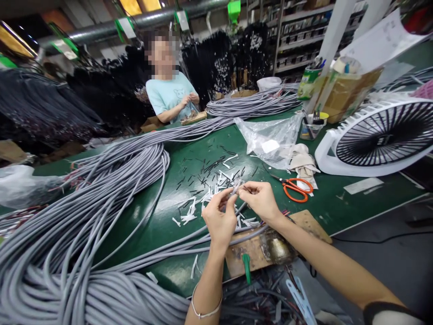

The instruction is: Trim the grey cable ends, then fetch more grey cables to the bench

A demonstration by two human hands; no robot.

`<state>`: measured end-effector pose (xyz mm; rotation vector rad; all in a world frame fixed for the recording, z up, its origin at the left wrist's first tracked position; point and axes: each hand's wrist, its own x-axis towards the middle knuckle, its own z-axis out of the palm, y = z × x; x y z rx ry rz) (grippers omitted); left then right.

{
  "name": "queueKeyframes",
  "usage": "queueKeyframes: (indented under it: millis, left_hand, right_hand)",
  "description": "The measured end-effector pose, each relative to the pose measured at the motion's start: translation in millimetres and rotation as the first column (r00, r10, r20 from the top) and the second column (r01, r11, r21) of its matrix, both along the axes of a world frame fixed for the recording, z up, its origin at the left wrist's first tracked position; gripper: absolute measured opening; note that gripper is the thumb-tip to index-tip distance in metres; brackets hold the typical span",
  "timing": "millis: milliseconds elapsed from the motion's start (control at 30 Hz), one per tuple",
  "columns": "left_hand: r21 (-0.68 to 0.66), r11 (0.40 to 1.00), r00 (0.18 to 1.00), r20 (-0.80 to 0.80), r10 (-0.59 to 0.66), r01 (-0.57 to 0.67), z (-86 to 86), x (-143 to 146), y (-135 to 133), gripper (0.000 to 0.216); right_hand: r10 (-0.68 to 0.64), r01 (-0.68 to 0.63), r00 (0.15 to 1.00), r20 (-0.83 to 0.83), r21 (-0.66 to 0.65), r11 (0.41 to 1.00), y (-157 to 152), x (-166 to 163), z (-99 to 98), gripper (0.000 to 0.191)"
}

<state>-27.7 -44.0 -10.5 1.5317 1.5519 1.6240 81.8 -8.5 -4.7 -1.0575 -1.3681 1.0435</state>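
Note:
Both my hands meet above the green table (158,194), pinching a grey cable (234,189) near its end. The fingers of my left hand (220,219) are curled round the grey sheath. Just to the right, my right hand (262,201) has thumb and forefinger closed at the tip of the cable; the fine detail there is too small to make out. White scraps (189,213) and short dark pieces (211,168) lie scattered beyond the hands. Below them, more grey cables (189,248) run onto a wooden board (238,259). Orange-handled scissors (298,189) rest to the right.
A large grey cable bundle (111,180) covers the left side. At right stand a white fan (382,140), a crumpled cloth (302,162) and a plastic bag (270,135). Across the table sits a person (171,97) with both hands raised. A green clamp handle (246,268) is on the board.

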Motion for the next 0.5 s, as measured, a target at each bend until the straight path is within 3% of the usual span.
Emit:
queueKeyframes:
  millis: [100, 200, 300, 400, 500]
  left_hand:
    - [-0.053, 0.990, 0.977, 0.178, -0.116, 0.127, 2.4, -1.5, 0.3, 0.021]
    - [-0.029, 0.984, 0.961, 0.224, -0.164, 0.174, 4.7, -1.2, -0.3, 0.022]
    - [0.020, 0.997, 0.996, 0.040, -0.075, 0.074, 3.4, 1.2, -0.3, 0.021]
    - [0.032, 0.999, 0.967, -0.256, 0.014, -0.006, -0.4, 2.0, 2.0, 0.018]
    - [-0.021, 0.999, 0.947, -0.321, 0.018, -0.027, -3.3, -1.5, 5.7, 0.016]
  right_hand:
    - [0.009, -0.012, 0.997, -0.071, -0.034, 0.999, 3.3, -3.7, -0.9, 0.020]
    - [-0.023, 0.021, 0.998, -0.057, -0.031, 0.999, 1.3, -5.0, 1.0, 0.021]
    - [-0.099, 0.093, 0.994, 0.042, 0.125, 0.988, -7.1, -0.2, 4.2, 0.015]
    - [-0.183, 0.107, 0.973, 0.143, 0.421, 0.901, -15.0, 8.2, 5.9, 0.011]
    - [-0.209, 0.120, 0.968, 0.139, 0.474, 0.872, -14.0, 16.1, 4.8, 0.012]
